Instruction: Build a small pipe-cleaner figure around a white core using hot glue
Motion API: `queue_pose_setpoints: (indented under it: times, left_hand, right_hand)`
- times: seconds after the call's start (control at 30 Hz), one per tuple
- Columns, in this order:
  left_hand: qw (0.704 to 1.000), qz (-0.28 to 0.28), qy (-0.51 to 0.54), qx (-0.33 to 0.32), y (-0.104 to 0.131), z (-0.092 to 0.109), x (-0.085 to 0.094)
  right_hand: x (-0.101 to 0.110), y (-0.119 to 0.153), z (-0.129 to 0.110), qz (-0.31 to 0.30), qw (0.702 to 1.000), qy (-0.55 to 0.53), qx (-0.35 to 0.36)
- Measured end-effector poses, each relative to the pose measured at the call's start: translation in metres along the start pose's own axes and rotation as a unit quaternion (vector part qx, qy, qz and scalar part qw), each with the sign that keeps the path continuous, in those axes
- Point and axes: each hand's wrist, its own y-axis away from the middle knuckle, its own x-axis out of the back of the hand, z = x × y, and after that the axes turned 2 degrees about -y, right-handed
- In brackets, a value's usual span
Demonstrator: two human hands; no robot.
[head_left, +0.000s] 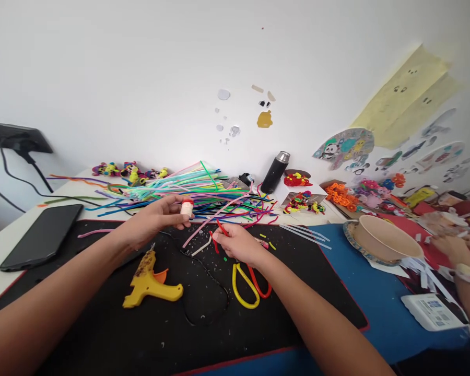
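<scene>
My left hand (156, 219) is raised over the back of the black mat and pinches a small cream piece (187, 209) with a red top. To its right, my right hand (235, 243) has its thumb and fingers closed on a thin red strip (221, 228). Near those fingertips are another short red piece (214, 243) and a bent whitish strip (201, 247). A yellow glue gun (151, 282) lies below my left hand. Yellow (245, 304) and red (267, 293) loops lie below my right wrist.
Pipe cleaners (180, 190) are heaped along the wall beside a black bottle (275, 172). A phone (43, 236) lies at the left. Further right are a round bowl (387, 237), a white box (433, 312) and another person's hands (454, 250). A dark cable crosses the mat.
</scene>
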Motion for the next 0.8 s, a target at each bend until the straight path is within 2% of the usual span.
queue_pose_setpoints:
  times: [0.13,0.27,0.37,0.57,0.8]
  left_hand:
    - [1.0,-0.025,-0.01,-0.006,0.0,-0.001,-0.001]
    - [0.999,-0.032,-0.002,0.006,-0.001,-0.001,0.002]
    - [0.999,-0.022,0.022,0.022,-0.001,-0.002,0.002]
    - [0.996,-0.004,0.078,0.035,0.001,0.001,0.0]
    - [0.99,0.025,0.135,0.024,-0.003,-0.002,0.002]
  right_hand:
    - [-0.011,-0.014,0.008,0.027,0.995,0.1,0.016]
    - [-0.016,-0.017,0.012,0.03,0.989,0.143,0.024]
    - [-0.017,-0.017,0.013,0.028,0.992,0.12,0.039]
    - [-0.023,-0.018,0.009,0.025,0.997,0.004,0.07]
    - [-0.033,-0.033,-0.008,0.037,0.992,-0.024,0.122]
